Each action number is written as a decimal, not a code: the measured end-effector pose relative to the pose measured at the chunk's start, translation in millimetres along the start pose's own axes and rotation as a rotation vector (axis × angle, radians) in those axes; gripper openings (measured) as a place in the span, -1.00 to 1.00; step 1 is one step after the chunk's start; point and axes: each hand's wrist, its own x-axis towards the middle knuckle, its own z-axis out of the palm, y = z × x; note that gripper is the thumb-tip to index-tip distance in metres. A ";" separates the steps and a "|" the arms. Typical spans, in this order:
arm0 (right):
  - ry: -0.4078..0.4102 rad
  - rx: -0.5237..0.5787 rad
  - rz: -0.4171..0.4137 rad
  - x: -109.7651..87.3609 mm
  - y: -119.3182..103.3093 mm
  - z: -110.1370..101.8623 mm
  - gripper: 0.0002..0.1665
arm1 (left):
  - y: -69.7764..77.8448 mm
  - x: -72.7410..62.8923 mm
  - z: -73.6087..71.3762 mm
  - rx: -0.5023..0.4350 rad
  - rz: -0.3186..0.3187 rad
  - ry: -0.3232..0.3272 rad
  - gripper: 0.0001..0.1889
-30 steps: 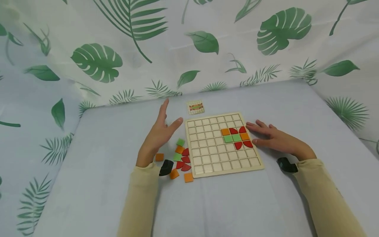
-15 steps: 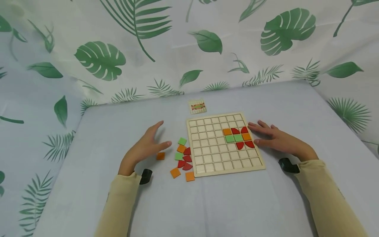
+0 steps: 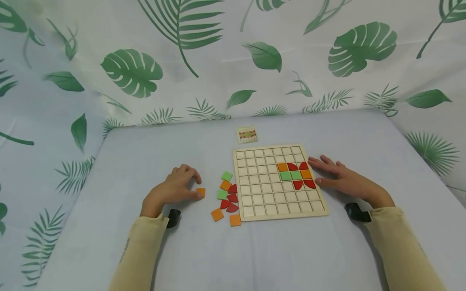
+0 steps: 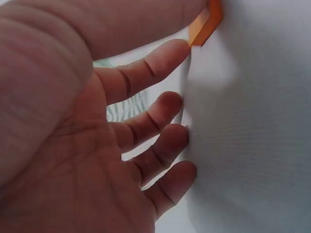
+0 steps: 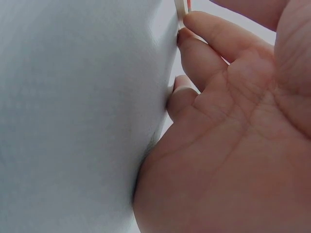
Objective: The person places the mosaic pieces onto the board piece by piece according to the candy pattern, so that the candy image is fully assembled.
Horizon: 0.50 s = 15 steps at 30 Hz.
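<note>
In the head view my left hand (image 3: 171, 190) is over the table with its fingers bent. Its thumb touches an orange square tile (image 3: 201, 190) lying on the cloth, and the index fingertip is close to the tile's far edge. The left wrist view has the same orange tile (image 4: 206, 26) partly hidden behind the thumb. My right hand (image 3: 344, 178) rests with loosely extended fingers at the right edge of a wooden grid board (image 3: 260, 188). Orange, green and red pieces sit in the board's right-hand cells, including a green square (image 3: 296, 175).
Loose pieces lie left of the board: a green square (image 3: 227, 176), an orange square (image 3: 217, 214), several red quarter-rounds (image 3: 232, 207) and others. A small pattern card (image 3: 246, 134) lies behind the board. A leaf-print curtain (image 3: 218, 60) hangs at the back.
My left hand has come down and back from beside the board's upper left to the lone orange tile, its fingers bending. My right hand has stayed at the board's edge.
</note>
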 end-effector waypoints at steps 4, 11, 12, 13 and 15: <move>0.008 0.001 -0.015 -1.3 1.4 1.8 -0.05 | -2.7 3.9 2.2 0.034 0.052 0.030 -0.80; 0.011 0.008 -0.001 -3.5 -0.2 3.0 -0.04 | -2.0 3.6 0.9 0.039 0.045 0.018 -0.76; 0.010 0.005 0.004 -3.3 0.0 2.9 -0.04 | -1.5 2.5 0.3 0.030 0.037 0.010 -0.73; 0.011 0.003 0.004 -2.9 0.2 2.8 -0.04 | -2.0 1.9 0.1 0.027 0.032 0.005 -0.71; 0.009 0.002 0.004 -2.3 0.2 2.4 -0.04 | -3.2 1.9 0.8 0.031 0.038 0.002 -0.70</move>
